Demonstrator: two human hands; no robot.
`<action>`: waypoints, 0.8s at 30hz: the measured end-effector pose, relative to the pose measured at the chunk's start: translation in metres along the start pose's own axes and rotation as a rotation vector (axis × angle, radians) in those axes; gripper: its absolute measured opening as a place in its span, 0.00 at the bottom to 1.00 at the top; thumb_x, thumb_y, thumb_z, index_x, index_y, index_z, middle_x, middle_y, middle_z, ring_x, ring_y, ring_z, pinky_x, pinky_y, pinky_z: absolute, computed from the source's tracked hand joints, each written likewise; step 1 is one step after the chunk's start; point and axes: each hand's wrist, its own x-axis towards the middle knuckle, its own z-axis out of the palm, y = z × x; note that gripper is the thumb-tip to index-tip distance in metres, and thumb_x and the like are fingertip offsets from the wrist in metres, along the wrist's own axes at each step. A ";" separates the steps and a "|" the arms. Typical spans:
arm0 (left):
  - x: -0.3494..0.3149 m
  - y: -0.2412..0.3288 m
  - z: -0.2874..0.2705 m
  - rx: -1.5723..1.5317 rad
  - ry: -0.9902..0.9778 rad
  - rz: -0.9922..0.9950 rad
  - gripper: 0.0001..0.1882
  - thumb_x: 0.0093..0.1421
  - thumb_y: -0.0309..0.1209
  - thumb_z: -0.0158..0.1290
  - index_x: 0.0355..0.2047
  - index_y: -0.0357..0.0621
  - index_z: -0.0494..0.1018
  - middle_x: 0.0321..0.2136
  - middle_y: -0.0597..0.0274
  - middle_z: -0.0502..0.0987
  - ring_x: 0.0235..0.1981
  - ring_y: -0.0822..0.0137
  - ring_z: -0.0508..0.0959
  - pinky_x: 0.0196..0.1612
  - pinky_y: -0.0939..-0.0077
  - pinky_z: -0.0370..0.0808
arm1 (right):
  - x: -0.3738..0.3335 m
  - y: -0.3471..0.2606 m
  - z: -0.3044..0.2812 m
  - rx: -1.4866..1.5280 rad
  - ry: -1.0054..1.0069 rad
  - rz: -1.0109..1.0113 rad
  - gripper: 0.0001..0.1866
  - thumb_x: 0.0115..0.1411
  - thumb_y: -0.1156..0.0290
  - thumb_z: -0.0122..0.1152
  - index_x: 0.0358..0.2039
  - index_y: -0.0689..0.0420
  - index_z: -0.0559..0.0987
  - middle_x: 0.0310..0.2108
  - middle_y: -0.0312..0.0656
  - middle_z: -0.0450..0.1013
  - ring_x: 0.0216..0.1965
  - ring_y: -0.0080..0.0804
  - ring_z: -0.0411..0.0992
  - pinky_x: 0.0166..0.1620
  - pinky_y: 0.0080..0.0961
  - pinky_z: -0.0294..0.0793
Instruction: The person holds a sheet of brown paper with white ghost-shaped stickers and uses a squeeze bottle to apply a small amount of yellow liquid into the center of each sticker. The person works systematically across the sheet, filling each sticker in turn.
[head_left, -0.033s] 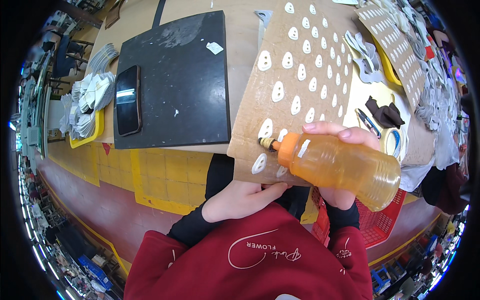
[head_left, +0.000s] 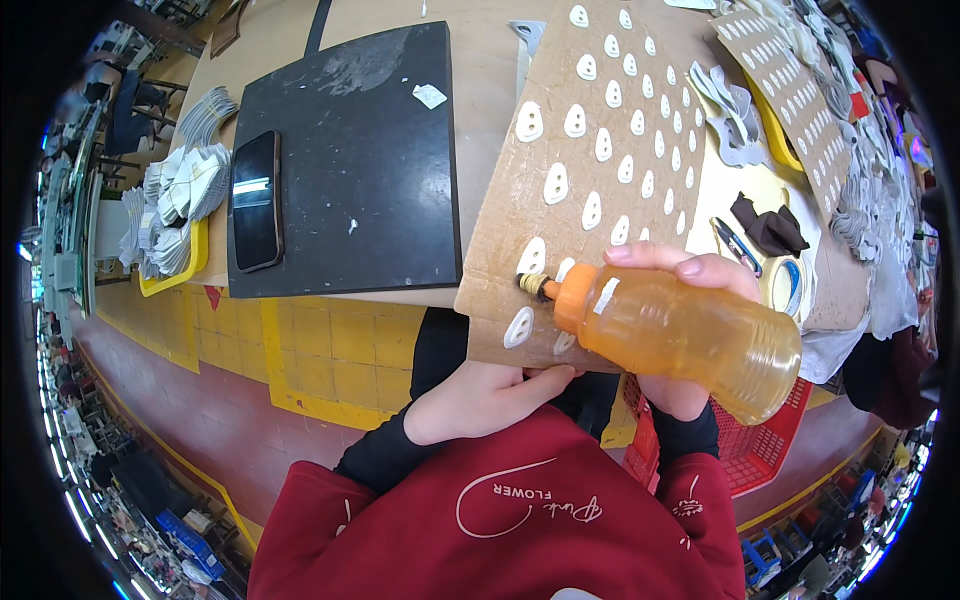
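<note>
My right hand (head_left: 715,272) is wrapped round a translucent squeeze bottle (head_left: 680,330) with an orange cap, holding amber liquid. The bottle lies tilted, its dark, yellow-wrapped nozzle (head_left: 530,285) pointing left at the lower part of a white oval piece (head_left: 533,256). Whether the tip touches that piece cannot be made out. Rows of similar white pieces with small holes lie on a brown cardboard sheet (head_left: 505,210). At the sheet's near edge, my left hand (head_left: 480,400) grips the cardboard, thumb along the edge and the other fingers mostly hidden.
Left of the sheet lie a black board (head_left: 360,180) and a phone (head_left: 257,200). A yellow tray (head_left: 195,262) holds stacked white pieces. To the right are a tape roll (head_left: 785,285), a blue cutter (head_left: 738,245), dark cloth (head_left: 770,225) and another loaded sheet (head_left: 800,110). A red basket (head_left: 765,450) stands below.
The bottle and its nozzle have shifted very slightly to the left. My left hand and the cardboard sheet look unmoved.
</note>
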 end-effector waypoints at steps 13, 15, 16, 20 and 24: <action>0.000 -0.004 -0.001 0.004 -0.007 -0.001 0.12 0.58 0.22 0.45 0.42 0.35 0.70 0.37 0.60 0.75 0.40 0.72 0.73 0.43 0.79 0.70 | 0.021 0.003 0.002 -0.042 0.171 0.057 0.37 0.46 0.40 0.56 0.43 0.60 0.61 0.36 0.58 0.69 0.39 0.42 0.70 0.39 0.29 0.71; 0.001 -0.002 0.000 0.024 0.008 0.037 0.12 0.57 0.22 0.45 0.42 0.36 0.69 0.38 0.61 0.75 0.40 0.71 0.73 0.43 0.79 0.70 | 0.021 0.001 0.002 -0.047 0.161 0.071 0.38 0.45 0.40 0.57 0.43 0.60 0.61 0.36 0.59 0.69 0.38 0.42 0.70 0.39 0.30 0.71; 0.002 -0.002 0.000 0.023 0.004 0.029 0.12 0.57 0.22 0.45 0.42 0.36 0.69 0.38 0.61 0.75 0.40 0.71 0.73 0.43 0.79 0.70 | 0.020 0.000 0.002 -0.050 0.145 0.075 0.38 0.45 0.40 0.57 0.43 0.60 0.61 0.36 0.59 0.69 0.38 0.42 0.70 0.39 0.30 0.71; 0.001 0.000 0.000 0.059 0.027 0.053 0.12 0.57 0.22 0.45 0.42 0.36 0.70 0.37 0.61 0.75 0.40 0.71 0.73 0.43 0.79 0.70 | 0.019 -0.003 0.002 -0.057 0.069 0.083 0.39 0.45 0.39 0.57 0.43 0.61 0.61 0.35 0.58 0.69 0.37 0.42 0.71 0.39 0.31 0.71; 0.000 0.000 0.000 -0.007 0.018 -0.017 0.12 0.57 0.22 0.45 0.42 0.36 0.70 0.37 0.61 0.75 0.40 0.71 0.73 0.43 0.79 0.70 | 0.022 0.001 0.002 -0.052 0.145 0.084 0.39 0.45 0.39 0.56 0.43 0.62 0.61 0.34 0.55 0.69 0.37 0.43 0.70 0.41 0.33 0.70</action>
